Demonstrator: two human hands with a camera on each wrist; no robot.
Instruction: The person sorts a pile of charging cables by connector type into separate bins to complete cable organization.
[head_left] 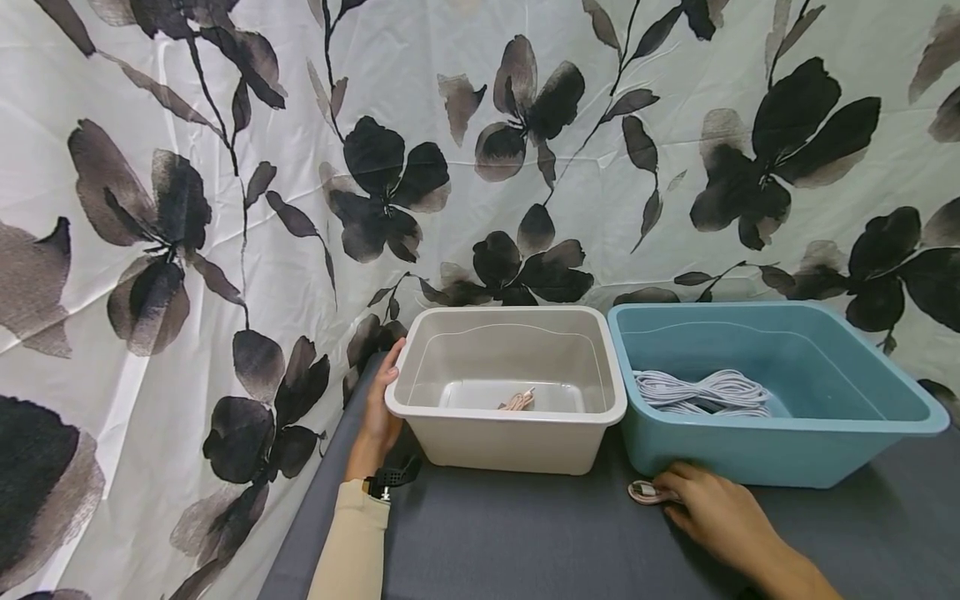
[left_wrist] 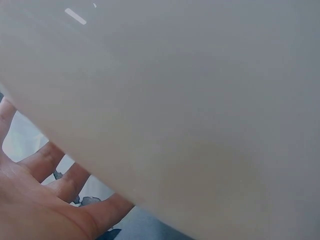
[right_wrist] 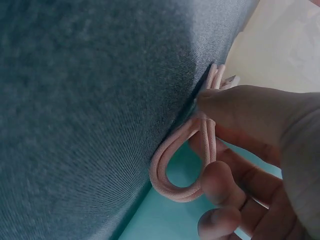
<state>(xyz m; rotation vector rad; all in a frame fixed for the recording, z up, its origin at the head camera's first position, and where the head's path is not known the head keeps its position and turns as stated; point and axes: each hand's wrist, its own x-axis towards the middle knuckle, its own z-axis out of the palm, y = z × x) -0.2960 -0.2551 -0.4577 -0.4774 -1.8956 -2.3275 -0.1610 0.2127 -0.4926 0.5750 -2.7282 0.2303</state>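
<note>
With thumb and fingers, my right hand (head_left: 712,510) pinches a coiled pink USB cable (head_left: 651,492) low over the grey cloth, just in front of the blue bin (head_left: 742,454). In the right wrist view the cable's loop (right_wrist: 177,192) hangs out from under the thumb, and a pale plug (right_wrist: 230,81) shows past it. My left hand (head_left: 382,412) rests against the left side of the beige bin (head_left: 510,442). Up close in the left wrist view, its fingers (left_wrist: 42,162) are spread and fairly straight, their tips hidden by the bin wall.
Another small pink cable (head_left: 519,401) lies inside the beige bin. A bundled white cable (head_left: 705,392) sits in the blue bin, toward its left. The bins stand side by side on a grey cloth (head_left: 525,533), with a floral curtain (head_left: 420,83) behind and at the left.
</note>
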